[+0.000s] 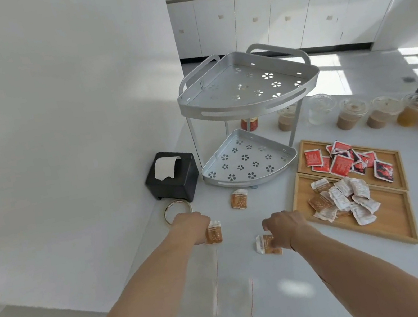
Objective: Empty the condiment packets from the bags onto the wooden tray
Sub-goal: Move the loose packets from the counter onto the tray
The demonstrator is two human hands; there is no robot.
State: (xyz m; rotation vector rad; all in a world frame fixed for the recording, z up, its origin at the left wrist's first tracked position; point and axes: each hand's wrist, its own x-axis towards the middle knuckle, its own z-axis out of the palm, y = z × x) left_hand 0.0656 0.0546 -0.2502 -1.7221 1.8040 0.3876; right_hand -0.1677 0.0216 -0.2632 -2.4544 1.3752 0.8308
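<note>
A: Centre frame, the left hand [193, 226] grips a brown packet [213, 233]; the right hand [284, 226] pinches another [267, 244] on the white counter [253, 290].

B: Around them?

A: The wooden tray [397, 220], centre right, holds packets; a metal corner rack [244, 113], tissue box [173, 177] and lidded cups [354, 116] stand behind.

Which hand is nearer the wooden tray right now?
Right. The right hand sits just left of the wooden tray, on a packet; the left hand is farther left, holding another packet.
</note>
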